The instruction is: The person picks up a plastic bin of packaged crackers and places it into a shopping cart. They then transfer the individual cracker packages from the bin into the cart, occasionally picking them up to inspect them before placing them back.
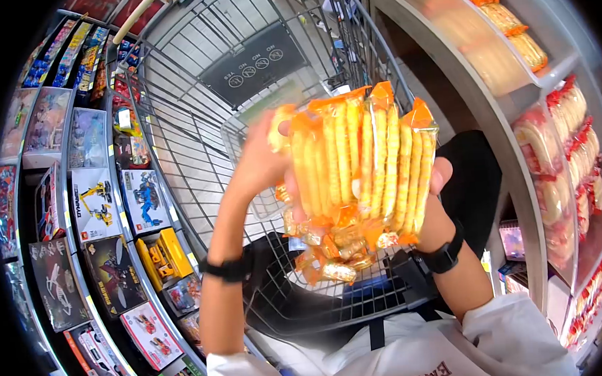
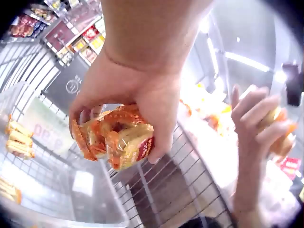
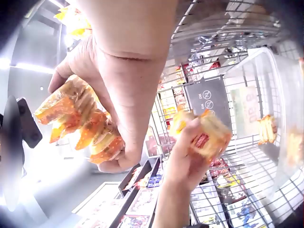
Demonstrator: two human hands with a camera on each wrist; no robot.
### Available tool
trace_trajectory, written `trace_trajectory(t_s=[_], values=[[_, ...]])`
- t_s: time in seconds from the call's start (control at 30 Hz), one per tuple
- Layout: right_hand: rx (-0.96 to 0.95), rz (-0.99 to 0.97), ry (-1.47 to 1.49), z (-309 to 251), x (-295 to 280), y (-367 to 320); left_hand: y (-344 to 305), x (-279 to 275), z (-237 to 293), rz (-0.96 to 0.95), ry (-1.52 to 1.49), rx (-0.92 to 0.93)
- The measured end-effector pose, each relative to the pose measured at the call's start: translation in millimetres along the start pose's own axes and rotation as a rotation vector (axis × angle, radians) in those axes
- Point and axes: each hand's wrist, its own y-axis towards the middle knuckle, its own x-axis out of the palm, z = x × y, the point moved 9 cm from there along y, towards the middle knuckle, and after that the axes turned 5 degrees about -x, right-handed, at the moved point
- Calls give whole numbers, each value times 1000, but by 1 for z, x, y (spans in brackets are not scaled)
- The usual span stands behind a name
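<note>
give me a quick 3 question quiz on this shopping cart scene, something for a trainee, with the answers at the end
1. Multiple choice: what does the right hand hold?
a) a toy box
b) clear-and-orange snack packs
c) a drink bottle

2. True or false: the left hand grips wrapped food too.

3. Fill in the gap: the words printed on the dark panel are NO and ____.

Key: 1 b; 2 true; 3 YES
</note>
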Motion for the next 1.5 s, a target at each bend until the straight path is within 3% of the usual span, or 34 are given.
trace_trajectory(t_s=[0.03, 0.1, 0.17, 0.23, 0.3, 0.33, 0.43, 0.53, 0.57, 0.63, 0.7, 0.8, 1.2, 1.5], values=[[32, 64, -25, 3, -2, -1, -21, -12, 12, 76, 113, 89], [97, 202, -102, 8, -11, -4, -84, -26, 19, 216, -104, 146], [139, 299, -177, 10, -18, -11, -142, -23, -13, 224, -489, 76], [164, 343, -227, 11, -15, -19, -193, 2, -30, 177, -939, 91], [184, 367, -264, 13, -7, -32, -215, 17, -27, 176, -1172, 304], [196, 385, -267, 15, -4, -39, -223, 26, -47, 139, -1138, 254], [228, 435, -271, 23, 6, -63, -228, 59, -42, -74, -1398, 424], [230, 484, -275, 28, 9, -87, -236, 82, -41, -140, -1519, 436], [220, 496, -275, 30, 9, -94, -233, 90, -40, -156, -1522, 409], [209, 506, -267, 32, 12, -104, -234, 96, -20, -340, -1579, 571], [204, 509, -244, 32, 11, -109, -238, 96, -40, -223, -1554, 448], [199, 517, -196, 33, 16, -117, -237, 98, -32, -177, -1669, 460], [243, 638, -301, 39, 0, -135, -231, 102, -28, -146, -1684, 378], [203, 551, -128, 30, 5, -137, -227, 103, -31, -78, -1616, 336]])
